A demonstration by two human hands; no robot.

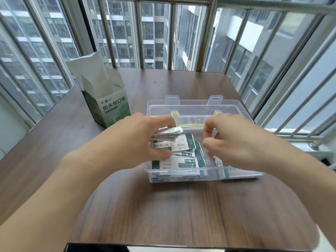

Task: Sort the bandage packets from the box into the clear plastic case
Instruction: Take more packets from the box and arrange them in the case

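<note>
Bandage packets (164, 136) make up a small stack pinched in the left hand (138, 142), thumb under and fingers curled over the top, held just above the left half of the clear plastic case (200, 176). More packets (174, 162) already lie loose and overlapping on the floor of the case, below and just right of that stack.

The right hand (234, 142) hovers over the right half of the case with its fingers curled inward; whether it pinches a packet cannot be told, though a packet edge shows beneath its fingertips near the right wall.

To do this step well, I would lower the stack flat rather than drop it, square its edges against the left wall, and use the right hand to push the loose packets into a row so that they lie level and the lid (198, 108), hinged open behind the case, can shut.

The box (109, 108) stands open on the table (181, 215), behind and left of the case; its inside is hidden from view.
</note>
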